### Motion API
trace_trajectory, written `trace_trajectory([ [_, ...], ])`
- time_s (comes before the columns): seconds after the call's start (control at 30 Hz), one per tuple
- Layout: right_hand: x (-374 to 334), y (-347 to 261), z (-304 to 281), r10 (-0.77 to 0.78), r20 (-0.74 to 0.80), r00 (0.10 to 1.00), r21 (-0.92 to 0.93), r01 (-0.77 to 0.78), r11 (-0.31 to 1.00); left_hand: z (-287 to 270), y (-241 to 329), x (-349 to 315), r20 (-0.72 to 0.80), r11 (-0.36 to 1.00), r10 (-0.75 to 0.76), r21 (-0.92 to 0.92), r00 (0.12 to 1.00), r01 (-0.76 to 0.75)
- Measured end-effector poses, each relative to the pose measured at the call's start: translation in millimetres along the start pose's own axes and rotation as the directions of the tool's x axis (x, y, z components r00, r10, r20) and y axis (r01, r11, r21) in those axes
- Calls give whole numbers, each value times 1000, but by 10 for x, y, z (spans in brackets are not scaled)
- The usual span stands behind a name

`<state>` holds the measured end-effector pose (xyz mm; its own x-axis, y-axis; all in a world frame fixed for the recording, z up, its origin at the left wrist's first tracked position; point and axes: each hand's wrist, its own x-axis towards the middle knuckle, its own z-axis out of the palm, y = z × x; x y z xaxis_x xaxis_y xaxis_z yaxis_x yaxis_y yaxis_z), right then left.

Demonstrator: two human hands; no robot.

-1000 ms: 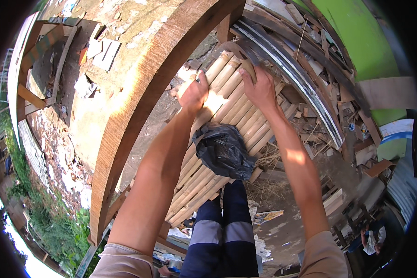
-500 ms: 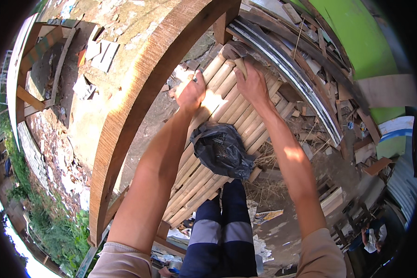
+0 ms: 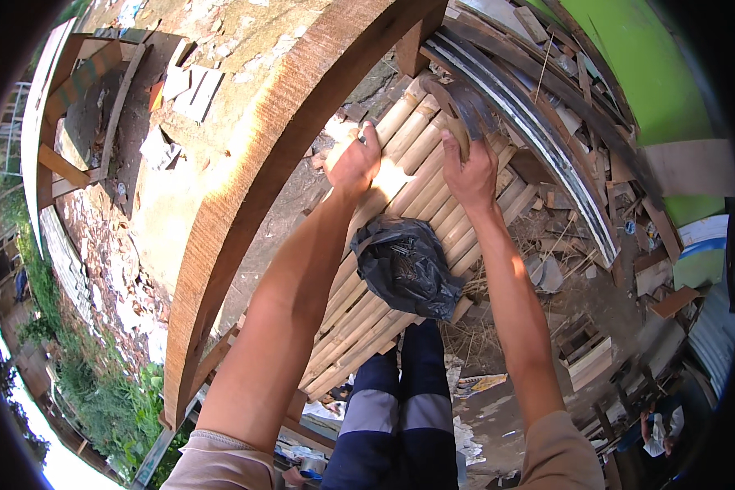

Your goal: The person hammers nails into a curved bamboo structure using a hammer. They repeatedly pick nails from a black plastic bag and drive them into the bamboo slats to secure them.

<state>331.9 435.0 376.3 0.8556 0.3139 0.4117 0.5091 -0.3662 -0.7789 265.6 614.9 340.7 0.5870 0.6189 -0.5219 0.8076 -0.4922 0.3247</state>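
Note:
My right hand (image 3: 472, 173) is wrapped round the wooden handle of a hammer (image 3: 464, 135), raised over the far end of a row of bamboo poles (image 3: 420, 184). The hammer's dark head is smeared by motion. At the far left edge of the poles, my left hand (image 3: 353, 163) has its fingers curled in and its thumb up. Glare hides what that hand pinches, if anything. Between my forearms, a crumpled black plastic bag (image 3: 408, 273) lies open on the poles, with several thin nails (image 3: 398, 255) inside.
A thick curved-looking wooden beam (image 3: 249, 175) passes left of the poles. Dark planks and a white-striped strip (image 3: 539, 155) lie at the right, near a green wall (image 3: 612, 65). Scrap wood and litter cover the ground. A person (image 3: 661, 429) is at the lower right.
My right hand and the hammer have swung away from the left hand, with the hammer head lifting to the right. The whole view has shifted slightly; the left hand keeps its place on the poles.

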Motion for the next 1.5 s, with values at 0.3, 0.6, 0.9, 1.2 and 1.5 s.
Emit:
trace_trajectory([
  [0.3, 180, 86, -7, 172, 228, 958, -63, -162, 985, 103, -69, 9, -110, 999, 41, 2, 993, -41],
  [0.6, 105, 187, 87, 149, 223, 963, -109, -127, 986, 55, -57, 7, -88, 998, 55, -17, 995, -56],
  [0.9, 140, 284, 124, 157, 245, 957, -165, -119, 979, 42, -33, 7, -46, 997, 67, -22, 997, -68],
  [1.2, 66, 132, 189, 183, 261, 948, -125, -155, 980, 76, -82, 38, -91, 998, 62, -7, 994, -63],
  [1.5, 170, 193, 171, 290, 369, 883, -206, -226, 952, 61, -49, 1, -178, 996, 82, -28, 981, -88],
])
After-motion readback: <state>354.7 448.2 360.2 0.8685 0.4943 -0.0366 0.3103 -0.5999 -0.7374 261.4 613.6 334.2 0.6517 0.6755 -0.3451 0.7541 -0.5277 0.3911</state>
